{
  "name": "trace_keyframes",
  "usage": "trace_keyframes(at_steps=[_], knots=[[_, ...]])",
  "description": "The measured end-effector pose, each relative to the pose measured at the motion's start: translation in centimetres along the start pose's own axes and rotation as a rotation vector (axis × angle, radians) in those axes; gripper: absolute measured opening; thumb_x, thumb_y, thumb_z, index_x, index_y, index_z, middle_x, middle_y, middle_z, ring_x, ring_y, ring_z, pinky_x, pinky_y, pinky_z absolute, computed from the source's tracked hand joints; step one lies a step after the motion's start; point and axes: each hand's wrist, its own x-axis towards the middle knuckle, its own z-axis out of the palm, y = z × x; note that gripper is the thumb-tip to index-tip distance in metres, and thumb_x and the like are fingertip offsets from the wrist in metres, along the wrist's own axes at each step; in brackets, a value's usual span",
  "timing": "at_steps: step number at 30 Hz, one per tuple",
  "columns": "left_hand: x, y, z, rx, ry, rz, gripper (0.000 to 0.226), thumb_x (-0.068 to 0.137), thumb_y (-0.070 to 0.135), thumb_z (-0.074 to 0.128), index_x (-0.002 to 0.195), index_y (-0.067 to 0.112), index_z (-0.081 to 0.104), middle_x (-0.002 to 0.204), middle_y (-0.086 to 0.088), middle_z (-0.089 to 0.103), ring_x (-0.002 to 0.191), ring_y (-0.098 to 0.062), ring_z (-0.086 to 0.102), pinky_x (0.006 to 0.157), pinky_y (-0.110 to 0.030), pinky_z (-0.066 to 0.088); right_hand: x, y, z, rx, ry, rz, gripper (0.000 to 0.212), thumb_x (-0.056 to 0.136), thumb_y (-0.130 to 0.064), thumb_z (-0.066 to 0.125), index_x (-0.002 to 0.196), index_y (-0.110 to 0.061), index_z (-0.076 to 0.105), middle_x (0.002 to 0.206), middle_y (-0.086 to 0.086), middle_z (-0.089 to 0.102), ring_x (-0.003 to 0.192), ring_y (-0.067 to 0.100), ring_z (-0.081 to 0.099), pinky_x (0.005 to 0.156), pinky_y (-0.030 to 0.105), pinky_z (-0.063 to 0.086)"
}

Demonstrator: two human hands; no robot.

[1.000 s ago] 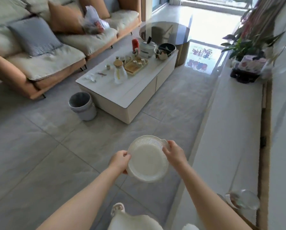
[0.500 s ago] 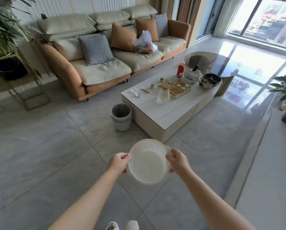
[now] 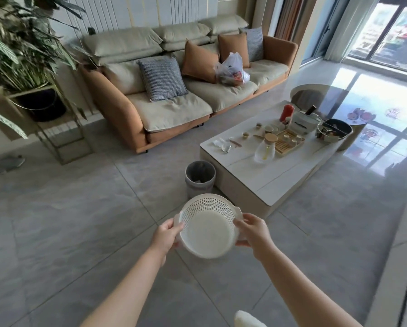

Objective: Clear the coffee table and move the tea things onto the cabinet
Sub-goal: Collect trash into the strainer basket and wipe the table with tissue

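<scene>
**Carrying an empty basket toward the desk**

Head view. Holding a white perforated basket (image 3: 207, 226) out in front at about waist height, over bare floor tiles. Left hand (image 3: 166, 237) grips the rim at the near-left side, fingers curled over the edge; right hand (image 3: 253, 230) pinches the opposite rim by its small lug handle. A two-sided hold keeps the bowl level and mouth-up, likely so it can take loose items. Basket holds nothing.

Desk (image 3: 249, 182) stands ahead and to the right, well apart from the hands. On it: a glass carafe (image 3: 265, 149) with a wooden lid near the middle, a bamboo tray (image 3: 288, 140) with small cups just beyond it, more cups (image 3: 259, 125) scattered toward the sofa side, a red canister (image 3: 287, 112), a pale kettle unit (image 3: 304, 121), a dark pan (image 3: 335, 133) at the far end, and scraps of wrapper (image 3: 223, 145) at the near-left corner. A bin (image 3: 200, 178) sits on the floor touching the desk's near corner, handy for the scraps.

Judgement: nothing is yet cleared; the tea things all remain on the desk. The cabinet is not identifiable in this frame. The basket looks meant for gathering the small cups in one trip.
</scene>
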Motion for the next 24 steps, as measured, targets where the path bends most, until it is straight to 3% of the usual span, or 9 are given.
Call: trace_keyframes(at_steps=[6,9,12,19,24], knots=[[5.2,3.4,-0.9,-0.160,0.028,-0.017,0.019,0.092,0.019,0.055,0.103,0.031,0.062,0.087,0.005,0.069,0.075,-0.011,0.064,0.046,-0.022,0.050,6.1,-2.7,3.8,0.003,-0.063,0.031,0.019,0.084,-0.013,0.063,0.103,-0.014,0.065,0.098,0.006,0.065,0.080,0.017,0.065,0.050,0.032,0.056],[7.8,5.0,-1.4,-0.194,0.056,-0.039,0.018,0.092,0.025,0.053,0.106,0.032,0.063,0.097,0.004,0.068,0.085,-0.014,0.063,0.050,-0.025,0.052,9.7,-4.3,5.4,-0.030,-0.103,0.042,0.022,0.084,-0.014,0.062,0.107,-0.014,0.064,0.101,0.006,0.066,0.084,0.020,0.066,0.058,0.036,0.059],[10.5,6.7,-1.9,-0.214,0.093,-0.052,0.021,0.094,0.028,0.051,0.111,0.031,0.064,0.103,0.002,0.068,0.093,-0.017,0.062,0.060,-0.030,0.053,12.9,-6.4,6.9,-0.045,-0.133,0.028,0.021,0.085,-0.015,0.062,0.106,-0.015,0.065,0.101,0.005,0.066,0.082,0.018,0.067,0.057,0.033,0.059],[15.7,9.2,-2.6,-0.308,0.181,-0.100,0.029,0.094,0.028,0.050,0.123,0.027,0.058,0.116,-0.004,0.064,0.103,-0.023,0.062,0.060,-0.033,0.053,18.5,-10.0,10.3,-0.057,-0.190,0.004,0.012,0.086,-0.015,0.061,0.089,-0.026,0.065,0.094,0.003,0.069,0.078,0.021,0.070,0.053,0.030,0.057],[20.1,12.0,-4.5,-0.353,0.187,-0.107,0.041,0.094,0.026,0.053,0.134,0.019,0.050,0.129,-0.012,0.058,0.113,-0.030,0.059,0.060,-0.035,0.055,21.8,-12.3,13.5,-0.033,-0.184,-0.003,0.010,0.085,-0.015,0.063,0.091,-0.024,0.066,0.093,0.004,0.070,0.078,0.021,0.070,0.051,0.026,0.055]])
